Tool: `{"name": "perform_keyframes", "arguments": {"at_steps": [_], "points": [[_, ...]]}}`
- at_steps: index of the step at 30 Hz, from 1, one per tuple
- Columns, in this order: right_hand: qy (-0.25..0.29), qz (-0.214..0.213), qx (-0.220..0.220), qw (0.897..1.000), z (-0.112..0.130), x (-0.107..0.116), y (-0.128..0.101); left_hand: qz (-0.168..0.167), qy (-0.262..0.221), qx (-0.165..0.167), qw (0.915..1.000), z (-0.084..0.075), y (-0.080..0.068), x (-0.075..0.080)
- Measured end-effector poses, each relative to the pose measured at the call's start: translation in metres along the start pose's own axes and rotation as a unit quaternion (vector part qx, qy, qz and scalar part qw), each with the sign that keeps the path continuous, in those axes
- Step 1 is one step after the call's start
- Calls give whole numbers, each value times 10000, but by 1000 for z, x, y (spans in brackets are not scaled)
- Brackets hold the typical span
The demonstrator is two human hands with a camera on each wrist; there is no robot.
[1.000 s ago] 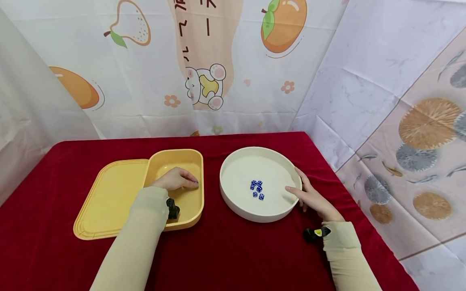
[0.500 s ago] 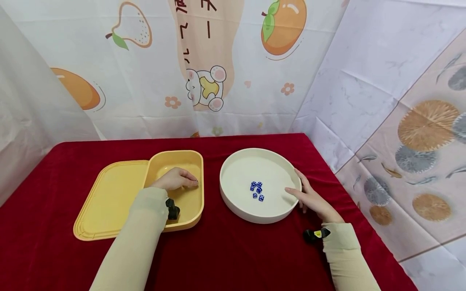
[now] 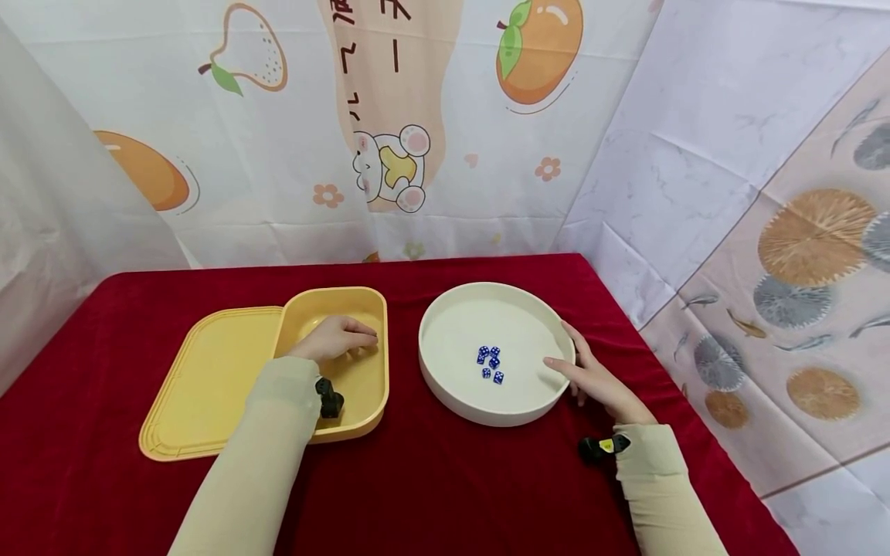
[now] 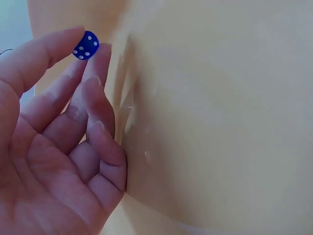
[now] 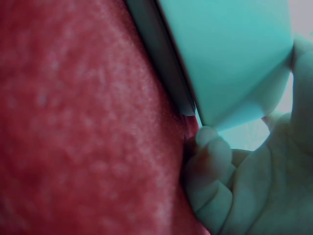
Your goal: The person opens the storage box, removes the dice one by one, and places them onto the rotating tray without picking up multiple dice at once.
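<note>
My left hand [image 3: 337,338] is inside the yellow rectangular box [image 3: 386,371]. In the left wrist view it pinches a blue die [image 4: 86,46] with white dots between thumb and fingertips; the other fingers curl beside the box wall. From the head view that die is hidden by the hand. At the right side of a round white tray [image 3: 459,313], my right hand [image 3: 591,377] grips the rim, thumb over the inside and fingers outside. Several blue dice [image 3: 494,362] lie clustered near the tray's middle. The right wrist view shows curled fingers [image 5: 210,161] low against the tray's outer wall.
A flat yellow lid [image 3: 215,378] lies left of the box, partly beneath its edge or touching it. Red cloth [image 3: 431,479] covers the table. Printed curtains [image 3: 278,170] hang behind and to the right.
My left hand has shifted slightly up within the box, and its fingers look more extended. The right hand, tray and dice in it stay put.
</note>
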State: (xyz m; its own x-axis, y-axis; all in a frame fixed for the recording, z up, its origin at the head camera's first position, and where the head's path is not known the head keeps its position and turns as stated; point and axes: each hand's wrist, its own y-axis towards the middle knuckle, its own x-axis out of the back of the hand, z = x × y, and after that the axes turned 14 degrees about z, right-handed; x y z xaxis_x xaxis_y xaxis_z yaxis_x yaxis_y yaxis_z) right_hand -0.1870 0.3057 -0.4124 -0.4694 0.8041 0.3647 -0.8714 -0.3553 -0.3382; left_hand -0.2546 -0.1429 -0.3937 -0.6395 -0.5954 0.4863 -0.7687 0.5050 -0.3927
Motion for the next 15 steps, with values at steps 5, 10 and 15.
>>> {"name": "perform_keyframes", "arguments": {"at_steps": [5,10,15], "points": [[-21,-4,-30,10000,1,-1,1,-144,-325,-123,9993,-3,-2,0],[-25,-41,-55,10000,0,-1,1,-320,-879,-263,9953,-9,-3,1],[-1,-60,-91,9999,-2,-1,2,-365,-969,-364,9940,-16,-5,3]]}}
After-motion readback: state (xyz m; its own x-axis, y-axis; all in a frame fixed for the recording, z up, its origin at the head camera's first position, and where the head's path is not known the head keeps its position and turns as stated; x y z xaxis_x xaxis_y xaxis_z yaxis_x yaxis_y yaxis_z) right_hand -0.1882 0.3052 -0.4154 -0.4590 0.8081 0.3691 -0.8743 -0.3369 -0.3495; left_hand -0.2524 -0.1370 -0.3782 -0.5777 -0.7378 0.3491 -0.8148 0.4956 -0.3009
